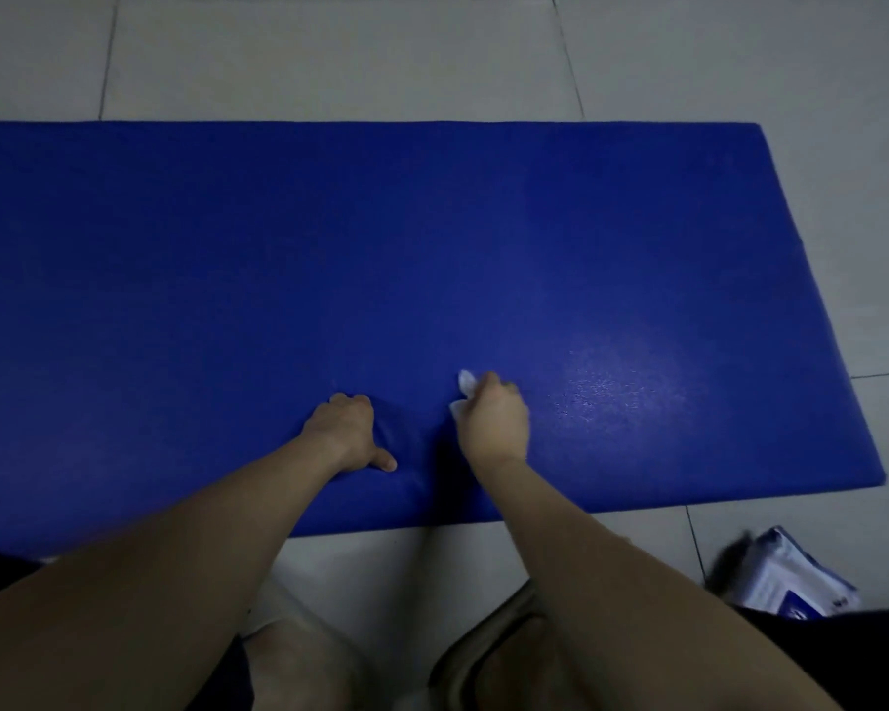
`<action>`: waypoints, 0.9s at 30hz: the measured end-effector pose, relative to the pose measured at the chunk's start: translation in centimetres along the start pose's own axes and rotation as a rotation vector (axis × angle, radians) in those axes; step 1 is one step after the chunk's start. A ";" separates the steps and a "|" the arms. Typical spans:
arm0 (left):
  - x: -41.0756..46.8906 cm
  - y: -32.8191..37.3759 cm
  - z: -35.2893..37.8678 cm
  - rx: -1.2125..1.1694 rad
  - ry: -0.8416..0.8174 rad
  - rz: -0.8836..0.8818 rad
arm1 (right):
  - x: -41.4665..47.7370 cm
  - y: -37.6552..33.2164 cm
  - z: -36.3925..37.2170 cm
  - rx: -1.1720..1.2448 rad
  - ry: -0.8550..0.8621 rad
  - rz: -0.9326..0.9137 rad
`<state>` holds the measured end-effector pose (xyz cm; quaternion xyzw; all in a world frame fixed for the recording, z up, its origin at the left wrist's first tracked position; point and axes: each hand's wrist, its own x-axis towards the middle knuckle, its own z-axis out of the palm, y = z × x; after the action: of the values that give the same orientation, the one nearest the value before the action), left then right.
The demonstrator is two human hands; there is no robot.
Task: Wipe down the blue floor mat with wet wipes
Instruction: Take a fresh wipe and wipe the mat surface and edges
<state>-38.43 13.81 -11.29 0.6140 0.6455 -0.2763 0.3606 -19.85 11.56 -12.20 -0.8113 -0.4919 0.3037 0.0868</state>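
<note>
Running off-frame at left, the mat (432, 238) lies on tiles (329, 59); by its near edge the left hand (349, 432) presses, fingers curled, tips hidden, holding nothing. Just right, the right hand (492, 419) grips a mostly hidden wipe (466, 383). Off the mat's near right corner, a blurred pack (791, 577)

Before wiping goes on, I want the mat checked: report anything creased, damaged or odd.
Minor only. The blue mat puckers into a crease beside the left hand that rests on it. A glossy, damp-looking patch lies right of the right hand gripping the wipe. No tear shows.
</note>
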 end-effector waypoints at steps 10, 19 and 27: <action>-0.2 -0.2 0.0 0.023 0.025 0.025 | 1.7 3.6 -2.8 -0.252 0.000 -0.105; 0.0 -0.8 -4.2 0.077 0.174 0.009 | 5.6 9.7 -8.5 -0.010 0.184 0.424; 4.2 -3.4 -3.7 0.021 0.714 -0.005 | 2.8 1.2 -1.6 0.031 0.047 0.000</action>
<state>-42.18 18.95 -12.83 0.6738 0.7295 -0.0518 0.1056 -17.13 13.59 -12.60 -0.8169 -0.4848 0.2921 0.1108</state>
